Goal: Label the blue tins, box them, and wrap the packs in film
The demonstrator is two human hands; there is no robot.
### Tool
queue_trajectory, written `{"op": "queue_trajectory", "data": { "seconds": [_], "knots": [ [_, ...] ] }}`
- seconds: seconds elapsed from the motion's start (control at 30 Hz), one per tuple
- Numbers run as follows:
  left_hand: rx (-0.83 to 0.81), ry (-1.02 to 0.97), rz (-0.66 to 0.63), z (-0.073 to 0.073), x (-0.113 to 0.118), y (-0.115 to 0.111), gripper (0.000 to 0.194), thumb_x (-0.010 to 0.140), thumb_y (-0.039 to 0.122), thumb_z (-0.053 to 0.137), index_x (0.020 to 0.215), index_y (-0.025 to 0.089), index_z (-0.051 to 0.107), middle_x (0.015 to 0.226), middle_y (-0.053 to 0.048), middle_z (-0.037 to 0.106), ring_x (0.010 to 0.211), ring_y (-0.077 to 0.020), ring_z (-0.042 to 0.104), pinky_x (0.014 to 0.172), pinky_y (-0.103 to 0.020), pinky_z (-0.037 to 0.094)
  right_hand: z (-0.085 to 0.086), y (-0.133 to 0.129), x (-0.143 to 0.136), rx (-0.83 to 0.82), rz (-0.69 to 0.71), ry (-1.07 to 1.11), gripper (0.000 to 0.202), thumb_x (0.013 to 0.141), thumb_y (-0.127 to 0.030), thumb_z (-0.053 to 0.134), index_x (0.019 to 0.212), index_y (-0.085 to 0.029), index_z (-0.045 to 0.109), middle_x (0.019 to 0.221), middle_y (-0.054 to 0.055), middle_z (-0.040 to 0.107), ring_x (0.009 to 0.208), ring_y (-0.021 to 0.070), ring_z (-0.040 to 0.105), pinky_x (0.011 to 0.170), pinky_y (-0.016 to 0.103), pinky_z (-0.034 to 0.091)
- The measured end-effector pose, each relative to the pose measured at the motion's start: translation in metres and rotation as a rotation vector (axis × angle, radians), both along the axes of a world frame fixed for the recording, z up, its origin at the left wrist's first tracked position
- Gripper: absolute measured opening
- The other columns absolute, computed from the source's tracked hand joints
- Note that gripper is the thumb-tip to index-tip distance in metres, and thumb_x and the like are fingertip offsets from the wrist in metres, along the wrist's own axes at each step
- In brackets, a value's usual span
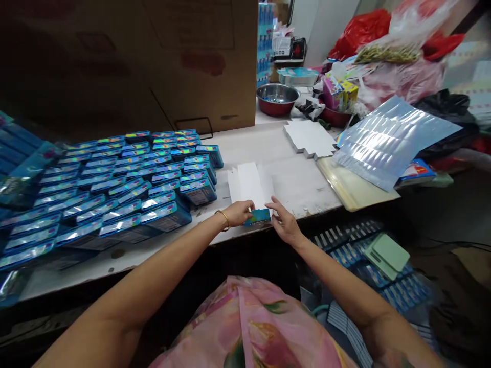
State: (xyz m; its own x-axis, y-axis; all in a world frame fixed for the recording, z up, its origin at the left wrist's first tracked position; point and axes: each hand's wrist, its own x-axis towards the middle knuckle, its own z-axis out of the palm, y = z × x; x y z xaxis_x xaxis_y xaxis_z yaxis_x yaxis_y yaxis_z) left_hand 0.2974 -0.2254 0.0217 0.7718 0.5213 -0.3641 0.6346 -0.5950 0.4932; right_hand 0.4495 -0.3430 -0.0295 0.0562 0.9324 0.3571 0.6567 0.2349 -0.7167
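Observation:
At the front edge of the table lies an unfolded carton (251,181), its white inside facing up and a blue printed flap raised toward me. My left hand (241,212) has its fingers bent and closed on the left end of this flap. On the opposite end, my right hand (284,221) grips the flap's edge between thumb and fingers, with its index finger reaching over the white inside. Rows of blue printed boxes (126,189) with shiny tops stand close together to the left.
A large brown cardboard box (215,66) rises behind the rows. Flat white carton blanks (310,138) are stacked back right, beside clear plastic sheets (387,143). Farther back sit a metal bowl (276,105) and a red bag (360,33). Below right is a pale green scale-like object (386,254).

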Motion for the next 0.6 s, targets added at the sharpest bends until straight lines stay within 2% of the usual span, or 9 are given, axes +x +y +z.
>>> {"op": "queue_trajectory", "data": {
  "seconds": [0.07, 0.17, 0.27, 0.33, 0.43, 0.5, 0.6],
  "knots": [
    [0.099, -0.036, 0.059, -0.006, 0.001, -0.006, 0.026, 0.074, 0.014, 0.047, 0.100, 0.016, 0.051, 0.087, -0.003, 0.062, 0.070, -0.0119, 0.056, 0.064, -0.023, 0.042, 0.001, -0.002, 0.000, -0.003, 0.015, 0.021, 0.046, 0.076, -0.003, 0.031, 0.117, -0.019, 0.042, 0.127, 0.010, 0.044, 0.129, 0.0177, 0.027, 0.090, 0.034, 0.044],
    [0.307, -0.078, -0.003, -0.012, -0.001, -0.019, 0.018, 0.078, 0.016, 0.043, 0.090, 0.016, 0.057, 0.093, -0.007, 0.060, 0.086, -0.0166, 0.055, 0.073, -0.028, 0.042, 0.000, -0.005, -0.002, 0.030, 0.045, -0.013, 0.044, 0.073, -0.002, 0.034, 0.113, -0.019, 0.045, 0.121, 0.009, 0.048, 0.130, 0.0189, 0.024, 0.097, 0.041, 0.038],
    [0.406, -0.068, -0.120, -0.012, -0.004, -0.033, 0.024, 0.083, 0.028, 0.039, 0.092, 0.020, 0.061, 0.092, -0.008, 0.061, 0.094, -0.0218, 0.053, 0.085, -0.043, 0.037, 0.000, -0.005, -0.005, 0.046, 0.078, -0.116, 0.040, 0.070, -0.002, 0.038, 0.106, -0.017, 0.049, 0.120, 0.011, 0.047, 0.131, 0.0212, 0.019, 0.102, 0.046, 0.029],
    [0.446, -0.050, -0.153, -0.010, -0.003, -0.040, 0.024, 0.081, 0.032, 0.044, 0.095, 0.023, 0.061, 0.092, -0.007, 0.063, 0.094, -0.0246, 0.054, 0.091, -0.056, 0.027, 0.001, -0.004, -0.006, 0.042, 0.092, -0.164, 0.039, 0.070, -0.002, 0.038, 0.105, -0.016, 0.049, 0.119, 0.011, 0.046, 0.132, 0.0212, 0.017, 0.103, 0.046, 0.028],
    [0.453, 0.038, -0.135, -0.006, 0.006, -0.047, 0.019, 0.078, 0.022, 0.048, 0.089, 0.021, 0.062, 0.089, -0.006, 0.066, 0.091, -0.0257, 0.056, 0.092, -0.066, 0.014, 0.002, -0.001, -0.006, 0.039, 0.104, -0.184, 0.040, 0.070, -0.002, 0.039, 0.106, -0.014, 0.049, 0.118, 0.012, 0.047, 0.132, 0.0210, 0.018, 0.103, 0.044, 0.029],
    [0.415, 0.126, -0.113, -0.002, 0.015, -0.047, 0.019, 0.075, 0.018, 0.049, 0.088, 0.019, 0.063, 0.089, -0.007, 0.066, 0.090, -0.0262, 0.058, 0.091, -0.068, 0.011, 0.002, 0.001, -0.005, 0.033, 0.106, -0.176, 0.040, 0.070, -0.002, 0.039, 0.107, -0.014, 0.049, 0.119, 0.012, 0.047, 0.132, 0.0212, 0.018, 0.103, 0.044, 0.030],
    [0.316, 0.271, -0.098, 0.005, 0.029, -0.045, 0.020, 0.074, 0.023, 0.050, 0.089, 0.019, 0.064, 0.093, -0.011, 0.066, 0.093, -0.0293, 0.057, 0.090, -0.069, 0.011, 0.003, 0.000, -0.004, 0.019, 0.118, -0.151, 0.037, 0.072, -0.005, 0.042, 0.107, -0.015, 0.050, 0.121, 0.011, 0.047, 0.132, 0.0216, 0.018, 0.104, 0.044, 0.029]
  ]
}}
